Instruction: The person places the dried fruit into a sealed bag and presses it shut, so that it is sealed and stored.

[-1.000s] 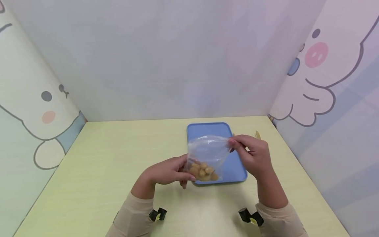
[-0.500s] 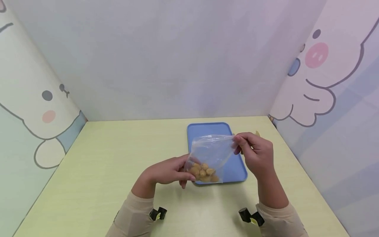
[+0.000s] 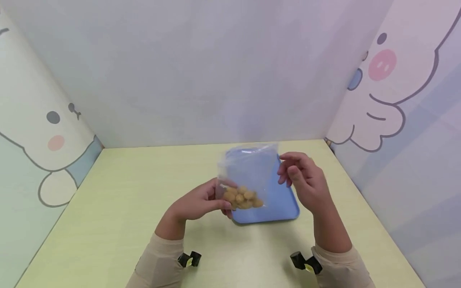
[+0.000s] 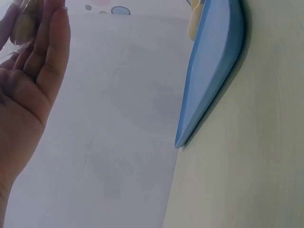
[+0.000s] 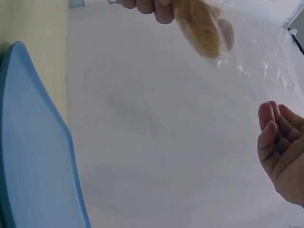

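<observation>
A clear plastic bag hangs over the tray, its mouth at the top. Several golden-brown rounded pieces have gathered at its bottom; their kind is not plain. My left hand pinches the bag's lower left side, thumb in front and fingers behind. My right hand is off the bag's right edge, fingers loosely bent and holding nothing. In the right wrist view, a gap shows between the right hand and the bag.
A blue rectangular tray lies on the pale yellow table below the bag. Beyond it in the left wrist view is a cream-coloured rounded object. Walls with cartoon figures stand around the table.
My right hand has let go of the bag's upper right corner. My left hand has lifted the bag slightly, up and to the left, and its top now stands straighter.
</observation>
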Tool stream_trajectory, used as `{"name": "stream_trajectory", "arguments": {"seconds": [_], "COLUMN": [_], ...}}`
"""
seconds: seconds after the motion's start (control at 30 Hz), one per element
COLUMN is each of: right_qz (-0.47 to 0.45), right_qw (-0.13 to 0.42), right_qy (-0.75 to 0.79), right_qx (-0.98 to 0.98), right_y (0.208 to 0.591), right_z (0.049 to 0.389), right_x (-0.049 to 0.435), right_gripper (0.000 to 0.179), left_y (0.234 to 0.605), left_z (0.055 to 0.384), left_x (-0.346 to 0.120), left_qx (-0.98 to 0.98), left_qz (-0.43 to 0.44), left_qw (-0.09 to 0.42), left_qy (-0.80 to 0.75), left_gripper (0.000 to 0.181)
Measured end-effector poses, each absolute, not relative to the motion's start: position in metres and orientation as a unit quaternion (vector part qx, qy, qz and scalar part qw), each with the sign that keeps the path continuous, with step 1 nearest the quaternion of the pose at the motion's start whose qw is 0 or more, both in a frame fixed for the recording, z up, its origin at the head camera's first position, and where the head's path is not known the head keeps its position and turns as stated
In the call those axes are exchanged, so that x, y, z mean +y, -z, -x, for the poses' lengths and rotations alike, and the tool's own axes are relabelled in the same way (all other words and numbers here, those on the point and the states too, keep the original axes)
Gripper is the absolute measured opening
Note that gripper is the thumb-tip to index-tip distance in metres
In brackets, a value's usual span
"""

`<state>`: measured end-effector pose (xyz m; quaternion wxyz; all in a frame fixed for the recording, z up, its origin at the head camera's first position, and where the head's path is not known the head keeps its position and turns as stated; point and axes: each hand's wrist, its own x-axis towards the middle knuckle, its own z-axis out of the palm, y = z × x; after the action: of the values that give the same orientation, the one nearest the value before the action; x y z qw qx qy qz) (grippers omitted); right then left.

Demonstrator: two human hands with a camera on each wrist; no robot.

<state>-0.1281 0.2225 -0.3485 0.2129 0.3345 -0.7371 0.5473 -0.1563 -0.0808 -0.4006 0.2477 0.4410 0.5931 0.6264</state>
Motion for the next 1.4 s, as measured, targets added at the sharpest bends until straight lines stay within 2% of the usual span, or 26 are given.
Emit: {"name": "stream_trajectory", "arguments": {"seconds": [0.07, 0.17, 0.27, 0.4, 0.7, 0.93, 1.2, 1.4], "right_qz": [-0.33, -0.34, -0.361, -0.375, -0.391, -0.385, -0.4, -0.381], "right_qw": [0.146, 0.045, -0.009, -0.02, -0.045, -0.063, -0.09, -0.087], "right_qy": [-0.482, -0.385, -0.346, -0.346, -0.409, -0.41, -0.439, -0.404], "right_qx": [-0.798, -0.857, -0.866, -0.86, -0.824, -0.824, -0.799, -0.827], "right_y": [0.349, 0.351, 0.355, 0.36, 0.362, 0.364, 0.366, 0.37], "right_z": [0.128, 0.127, 0.127, 0.127, 0.127, 0.129, 0.13, 0.133], "right_x": [0.222, 0.218, 0.212, 0.207, 0.207, 0.204, 0.2, 0.201], "right_gripper": [0.031, 0.023, 0.01, 0.001, 0.013, 0.019, 0.02, 0.02], "left_y": [0.399, 0.398, 0.396, 0.396, 0.397, 0.385, 0.378, 0.379], "left_z": [0.158, 0.159, 0.16, 0.161, 0.16, 0.158, 0.156, 0.155], "left_x": [-0.082, -0.084, -0.085, -0.084, -0.081, -0.079, -0.079, -0.083], "left_qx": [0.57, 0.545, 0.544, 0.548, 0.582, 0.597, 0.542, 0.558], "left_qz": [-0.449, -0.465, -0.473, -0.472, -0.458, -0.463, -0.483, -0.467], "left_qw": [0.234, 0.217, 0.204, 0.21, 0.192, 0.065, 0.033, -0.072], "left_qy": [-0.647, -0.663, -0.662, -0.658, -0.644, -0.652, -0.686, -0.682], "left_gripper": [0.041, 0.041, 0.042, 0.042, 0.047, 0.049, 0.062, 0.038]}}
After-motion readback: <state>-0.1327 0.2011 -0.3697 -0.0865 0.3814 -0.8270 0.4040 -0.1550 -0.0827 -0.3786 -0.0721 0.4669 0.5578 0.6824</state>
